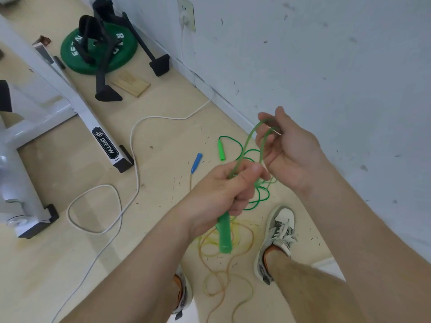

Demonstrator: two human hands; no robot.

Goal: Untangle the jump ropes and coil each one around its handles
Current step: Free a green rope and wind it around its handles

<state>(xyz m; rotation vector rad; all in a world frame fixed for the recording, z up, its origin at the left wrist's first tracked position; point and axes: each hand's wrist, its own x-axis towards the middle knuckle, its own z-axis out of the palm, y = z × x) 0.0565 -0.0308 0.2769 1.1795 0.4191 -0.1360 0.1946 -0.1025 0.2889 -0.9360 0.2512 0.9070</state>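
Two hands share one green jump rope (250, 137). Far left, a white machine leg (70, 94) reads "BRTW". My left hand (219, 192) grips the green handle (225, 236), its long axis pointing downward. Up and to the right, my right hand (289, 152) pinches the rope's loop in curled fingers; a yellow rope (205, 285) lies below.

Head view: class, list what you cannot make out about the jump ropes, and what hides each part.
Head view throughout:
1. The green handle: upper part hidden inside the left hand; a second handle there cannot be told.
2. The translucent green rope: its far end, covered by fingers of the right hand.
3. The blue handle: its rope, too thin and pale to follow.
4. The yellow rope: its handles, behind the left forearm or past the bottom edge.
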